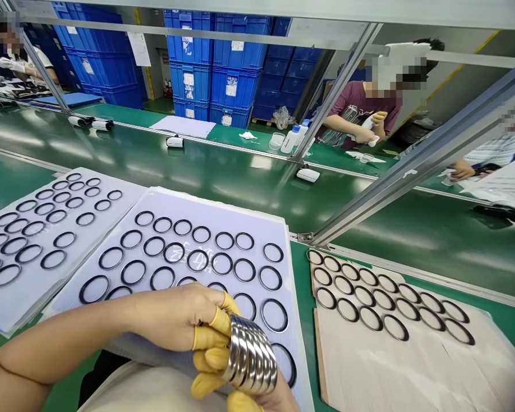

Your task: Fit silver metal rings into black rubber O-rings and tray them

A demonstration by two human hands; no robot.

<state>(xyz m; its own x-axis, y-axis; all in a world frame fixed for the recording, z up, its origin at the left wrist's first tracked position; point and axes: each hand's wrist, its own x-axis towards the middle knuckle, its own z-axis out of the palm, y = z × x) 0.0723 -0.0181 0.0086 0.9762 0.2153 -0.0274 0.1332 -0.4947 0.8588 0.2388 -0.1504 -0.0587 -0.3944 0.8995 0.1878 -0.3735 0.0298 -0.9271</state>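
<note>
My left hand (pixel 175 317) reaches in from the lower left, its fingers in yellow finger cots. It grips a stack of shiny metal rings (pixel 249 357) standing on edge. My right hand (pixel 268 397) shows only at the bottom edge, under the stack and touching it. Below them lies a white sheet (pixel 240 213) with rows of black rings (pixel 174 252), partly hidden by my hands. Another ring-filled white sheet (pixel 98 229) overlaps it on the left. On the right, more dark rings (pixel 371 318) sit on a beige paper sheet (pixel 390 372).
A green conveyor belt (pixel 223 189) runs across, under aluminium rails (pixel 339 149). Beyond it, a co-worker (pixel 360 114) holds a white bottle. Another person's hand (pixel 463 169) rests at the right. Stacked blue crates (pixel 223 74) stand at the back.
</note>
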